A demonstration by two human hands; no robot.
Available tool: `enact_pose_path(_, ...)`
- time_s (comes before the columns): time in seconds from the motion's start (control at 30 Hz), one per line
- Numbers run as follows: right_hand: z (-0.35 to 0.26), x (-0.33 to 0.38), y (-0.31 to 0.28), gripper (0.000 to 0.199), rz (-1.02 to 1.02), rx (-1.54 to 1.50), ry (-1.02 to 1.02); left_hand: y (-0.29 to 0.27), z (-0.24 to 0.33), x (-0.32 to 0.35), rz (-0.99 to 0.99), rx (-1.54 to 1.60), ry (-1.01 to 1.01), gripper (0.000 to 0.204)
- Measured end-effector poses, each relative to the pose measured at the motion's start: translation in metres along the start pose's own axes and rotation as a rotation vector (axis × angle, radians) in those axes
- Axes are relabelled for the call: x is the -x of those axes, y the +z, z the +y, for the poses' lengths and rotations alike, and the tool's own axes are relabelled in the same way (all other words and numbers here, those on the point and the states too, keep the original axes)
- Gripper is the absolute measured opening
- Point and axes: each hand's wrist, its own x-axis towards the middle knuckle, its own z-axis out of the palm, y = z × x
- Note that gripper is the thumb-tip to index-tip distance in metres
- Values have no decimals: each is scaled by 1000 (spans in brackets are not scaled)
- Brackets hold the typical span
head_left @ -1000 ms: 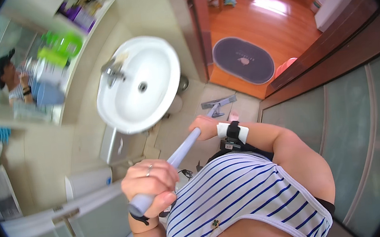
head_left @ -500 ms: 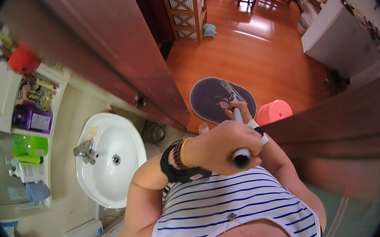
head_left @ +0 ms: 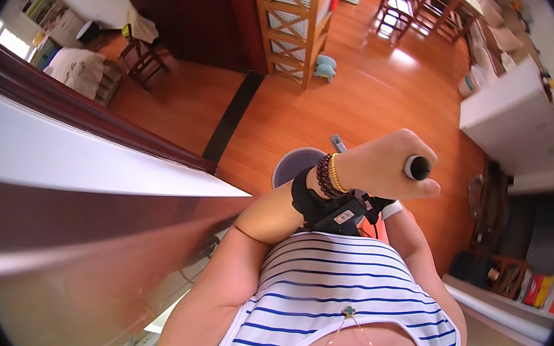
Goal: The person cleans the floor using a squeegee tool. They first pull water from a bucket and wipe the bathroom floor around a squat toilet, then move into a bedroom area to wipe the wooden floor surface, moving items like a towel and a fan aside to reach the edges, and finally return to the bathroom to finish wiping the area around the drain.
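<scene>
My left hand (head_left: 389,163) is closed round the top of a mop handle (head_left: 417,168), whose dark hollow end faces up. Bead bracelets (head_left: 329,176) and a black strap with a small device ring the left wrist. Beyond the left forearm, part of the grey flat mop head (head_left: 337,143) shows above the floor; most of the shaft is hidden. My right forearm (head_left: 413,239) reaches forward with a white wristband (head_left: 392,210), but the left hand and wrist cover its fingers. Part of a grey oval mat (head_left: 296,164) lies beside the mop head.
A brown door frame and wall edge (head_left: 116,198) stand close on my left. Ahead are a wooden rack (head_left: 294,24), a blue plush toy (head_left: 325,68) and a dark floor strip (head_left: 235,119). A white cabinet (head_left: 513,112) stands at right, with chairs and a table behind.
My view has turned; the sink and shelf have left it, and another room shows at left. My left hand has moved right and forward with the mop handle. My right hand is now hidden.
</scene>
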Motion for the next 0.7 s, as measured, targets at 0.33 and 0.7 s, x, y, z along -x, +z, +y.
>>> enact_pose_path(0.33,20,-251,-1,13,-326,349,-278,-164,-52,-3,217,-160,-311,10)
enact_pose_path(0.7,68,-437,87,13,-418,508,-366,-267,-141,81,778,-186,-440,14)
